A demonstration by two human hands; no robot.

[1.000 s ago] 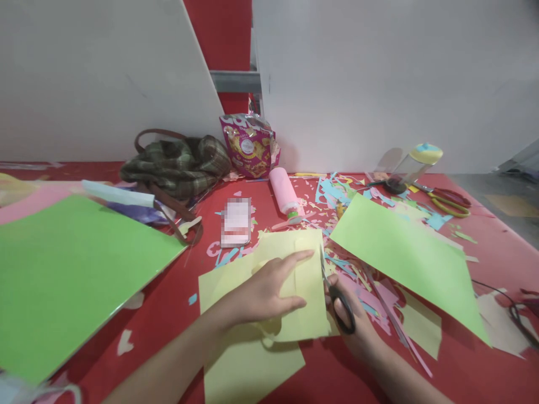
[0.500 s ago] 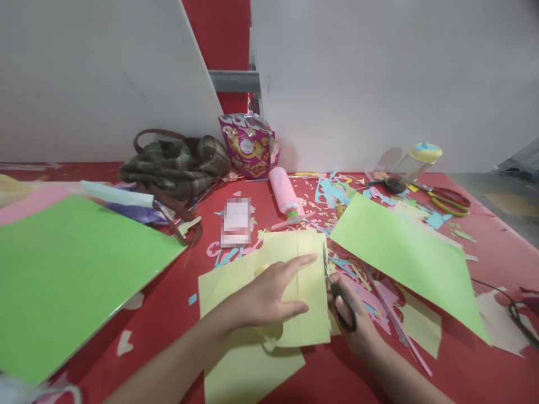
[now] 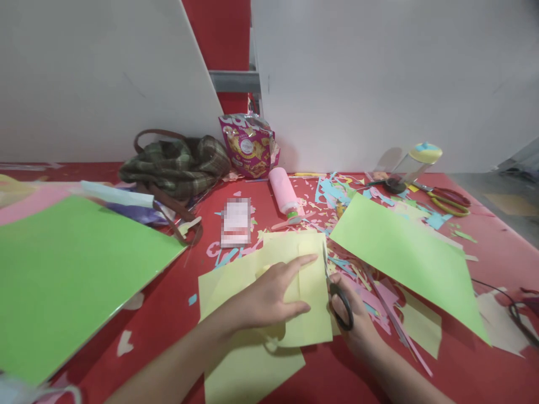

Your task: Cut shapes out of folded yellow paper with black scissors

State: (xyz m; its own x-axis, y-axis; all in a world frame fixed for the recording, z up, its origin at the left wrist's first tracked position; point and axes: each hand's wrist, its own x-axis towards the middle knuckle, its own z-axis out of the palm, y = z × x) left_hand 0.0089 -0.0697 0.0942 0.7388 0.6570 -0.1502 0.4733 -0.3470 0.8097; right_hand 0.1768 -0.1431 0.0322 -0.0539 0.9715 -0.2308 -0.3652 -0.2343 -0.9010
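Note:
My left hand (image 3: 273, 297) lies flat with its fingers spread, pressing on a pale yellow sheet of paper (image 3: 309, 331). A narrow yellow paper strip (image 3: 305, 280) rests on that sheet under the index finger. Black-handled scissors (image 3: 342, 308) are gripped in my right hand (image 3: 353, 314), their blades pointing away from me along the sheet's right edge near its far corner. Whether the blades are cutting into the paper I cannot tell. More yellow paper (image 3: 248, 376) lies beneath the sheet and sticks out to the left and toward me.
Large green sheets flank my hands, one at left (image 3: 84, 280) and one at right (image 3: 408, 252). Coloured scraps (image 3: 332, 191) litter the red table. Behind stand a plaid bag (image 3: 181, 165), a snack bag (image 3: 248, 146), a pink bottle (image 3: 283, 191), a clear bottle (image 3: 412, 165) and other scissors (image 3: 448, 202).
The near end of the yellow sheet has swung slightly to the right. The scissors' handles in my right hand have shifted a little left. My left hand has barely moved.

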